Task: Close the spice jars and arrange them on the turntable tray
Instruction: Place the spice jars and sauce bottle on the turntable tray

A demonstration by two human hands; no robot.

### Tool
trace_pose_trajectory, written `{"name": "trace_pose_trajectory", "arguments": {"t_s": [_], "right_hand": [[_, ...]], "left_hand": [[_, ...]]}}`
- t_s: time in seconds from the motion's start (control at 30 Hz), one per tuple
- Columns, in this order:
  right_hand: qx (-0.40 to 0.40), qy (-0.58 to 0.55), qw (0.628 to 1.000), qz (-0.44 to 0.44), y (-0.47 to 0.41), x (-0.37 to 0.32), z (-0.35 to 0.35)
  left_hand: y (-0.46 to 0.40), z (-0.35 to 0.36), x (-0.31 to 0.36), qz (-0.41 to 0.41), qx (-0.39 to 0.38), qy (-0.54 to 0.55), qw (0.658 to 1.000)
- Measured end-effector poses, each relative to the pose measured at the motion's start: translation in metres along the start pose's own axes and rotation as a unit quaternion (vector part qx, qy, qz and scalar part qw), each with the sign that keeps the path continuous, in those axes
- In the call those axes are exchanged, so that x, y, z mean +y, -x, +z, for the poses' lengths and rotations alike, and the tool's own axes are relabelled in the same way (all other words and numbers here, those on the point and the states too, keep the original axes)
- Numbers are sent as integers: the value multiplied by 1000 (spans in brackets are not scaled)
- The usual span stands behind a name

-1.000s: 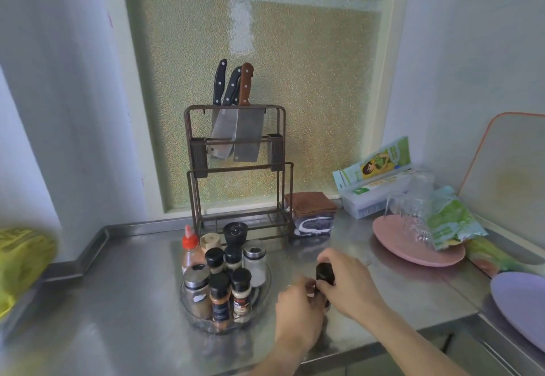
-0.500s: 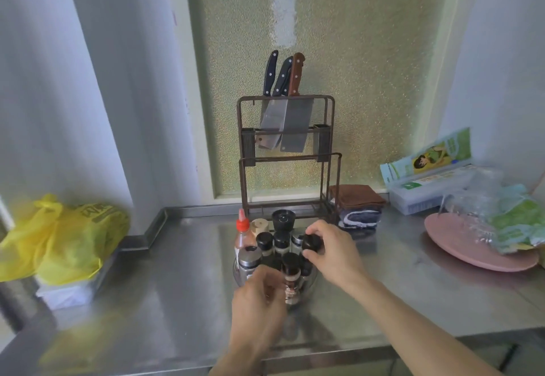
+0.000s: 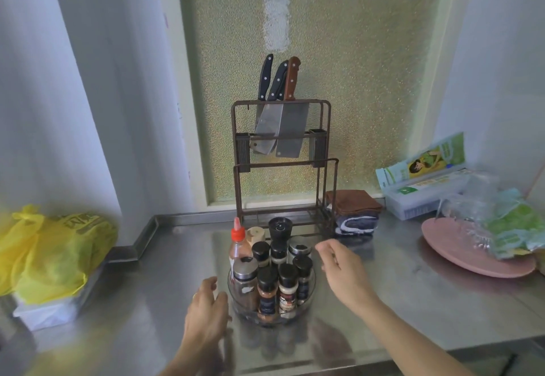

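The turntable tray (image 3: 236, 302) sits on the steel desk (image 3: 383, 302) just in front of the knife rack (image 3: 283, 169), and it is crowded with capped spice jars (image 3: 287, 285): black-lidded ones at the front and right of the tray, a steel-lidded shaker (image 3: 245, 275) on the tray's left side, and a red-capped squeeze bottle (image 3: 238, 246) and a dark grinder (image 3: 279, 229) at the tray's back. Every lid that shows appears to be on; those at the back of the tray are too small to judge for tightness.

The left hand (image 3: 206, 313) lies just left of the tray's rim, fingers loosely spread and holding nothing; whether it touches the rim cannot be told. The right hand (image 3: 343, 272) hovers just right of the tray, fingers relaxed and slightly apart, empty, beside the rightmost black-capped jar (image 3: 302, 280).

The arranging looks close to finished. To do the step well, the person would steady the rim with the left hand so the tray does not spin, then nudge that jar inward until it stands fully inside the rim, upright and clear of its neighbours. A light touch matters: the jars stand packed together, so a push low on the body is less likely to topple one than a push at the cap.
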State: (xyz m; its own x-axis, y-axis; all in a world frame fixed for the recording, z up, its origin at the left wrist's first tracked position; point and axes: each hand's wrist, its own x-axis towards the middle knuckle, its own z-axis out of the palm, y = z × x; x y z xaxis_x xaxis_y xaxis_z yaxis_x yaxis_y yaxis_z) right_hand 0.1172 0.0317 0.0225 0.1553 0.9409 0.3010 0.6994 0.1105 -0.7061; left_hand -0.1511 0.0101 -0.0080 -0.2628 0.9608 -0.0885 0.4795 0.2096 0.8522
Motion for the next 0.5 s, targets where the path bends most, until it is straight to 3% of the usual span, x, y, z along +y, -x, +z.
{"name": "trace_pose_trajectory", "arguments": {"t_s": [0.23, 0.5], "right_hand": [[-127, -150, 960, 202, -10, 41, 36], [-166, -195, 953, 163, -11, 38, 53]], "left_hand": [[-10, 6, 8, -24, -87, 24, 996], [-35, 13, 4, -22, -89, 87, 992]]}}
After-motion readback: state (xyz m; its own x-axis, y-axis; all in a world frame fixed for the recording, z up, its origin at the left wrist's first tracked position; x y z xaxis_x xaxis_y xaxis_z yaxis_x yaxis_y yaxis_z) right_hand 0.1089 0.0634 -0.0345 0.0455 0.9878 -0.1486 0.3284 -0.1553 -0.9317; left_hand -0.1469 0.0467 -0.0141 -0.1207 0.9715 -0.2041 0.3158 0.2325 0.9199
